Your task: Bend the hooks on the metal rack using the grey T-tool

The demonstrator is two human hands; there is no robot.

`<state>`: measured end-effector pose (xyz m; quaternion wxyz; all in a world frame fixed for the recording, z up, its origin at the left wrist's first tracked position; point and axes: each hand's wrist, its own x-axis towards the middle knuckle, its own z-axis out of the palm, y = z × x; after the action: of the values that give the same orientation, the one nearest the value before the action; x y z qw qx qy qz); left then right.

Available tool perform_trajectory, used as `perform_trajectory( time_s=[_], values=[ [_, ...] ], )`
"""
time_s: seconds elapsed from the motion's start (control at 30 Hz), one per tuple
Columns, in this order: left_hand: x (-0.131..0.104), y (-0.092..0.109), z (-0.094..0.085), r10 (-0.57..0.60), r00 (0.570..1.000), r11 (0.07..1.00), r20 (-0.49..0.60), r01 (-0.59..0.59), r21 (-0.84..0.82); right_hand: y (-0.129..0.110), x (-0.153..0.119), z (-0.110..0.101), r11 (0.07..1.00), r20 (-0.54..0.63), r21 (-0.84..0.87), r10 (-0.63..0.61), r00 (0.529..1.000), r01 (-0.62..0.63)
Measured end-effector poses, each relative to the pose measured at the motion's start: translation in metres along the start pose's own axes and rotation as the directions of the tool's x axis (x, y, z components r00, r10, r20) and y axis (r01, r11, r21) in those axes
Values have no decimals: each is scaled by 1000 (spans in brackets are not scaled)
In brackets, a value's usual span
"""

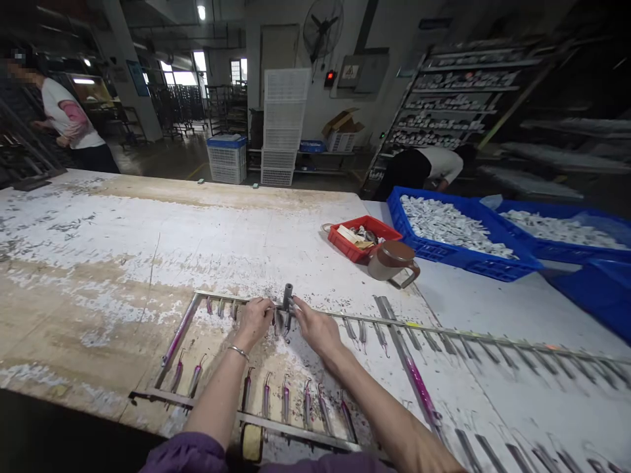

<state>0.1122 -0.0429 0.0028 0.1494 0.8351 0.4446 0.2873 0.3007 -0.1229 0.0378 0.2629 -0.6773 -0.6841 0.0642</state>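
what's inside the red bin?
The red bin holds pale, flat pieces and a jumble of darker bits, too small to identify. Whatever lies beneath is covered; the mug hides part of one side.

Along the near edge of the bench (221, 230), a frame (419, 383) is lying and stretching off to the right, with hooked pieces (286, 395) lining its near and far sides. At its far rail (412, 324), a tube (288, 294) is standing between the left hand (255, 322) and the right hand (316, 326). Beyond the frame, a mug (389, 263) is sitting before a basket (345, 246), and trays (473, 261) are resting to their right. Behind the bench I'm seeing stacked crates (284, 112) standing left of the shelves (468, 89).
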Motion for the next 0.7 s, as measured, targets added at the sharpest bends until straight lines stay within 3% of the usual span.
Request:
perform_trajectory(
  time_s=[0.2,0.37,0.4,0.53,0.57,0.7],
  values=[
    [3,-1,2,-30,999,1000,11,30,-1,-6,2,-19,984,-297,118,-91,950,131],
    [3,-2,1,-22,1000,999,6,22,-37,-1,1,-10,998,18,-64,-28,999,29],
    [2,-2,1,-23,1000,999,2,23,-38,0,0,-12,998,9,-63,-21,1000,22],
    [3,-4,4,-16,1000,1000,-2,16,-25,2,-1,-21,995,-265,49,-66,962,82],
    [3,-5,4,-14,1000,1000,-3,14,-25,2,0,-19,995,-273,51,-71,959,88],
    [2,-6,5,-7,1000,1000,-4,6,-27,1,3,-4,999,-46,-40,-34,998,32]
  ],
)
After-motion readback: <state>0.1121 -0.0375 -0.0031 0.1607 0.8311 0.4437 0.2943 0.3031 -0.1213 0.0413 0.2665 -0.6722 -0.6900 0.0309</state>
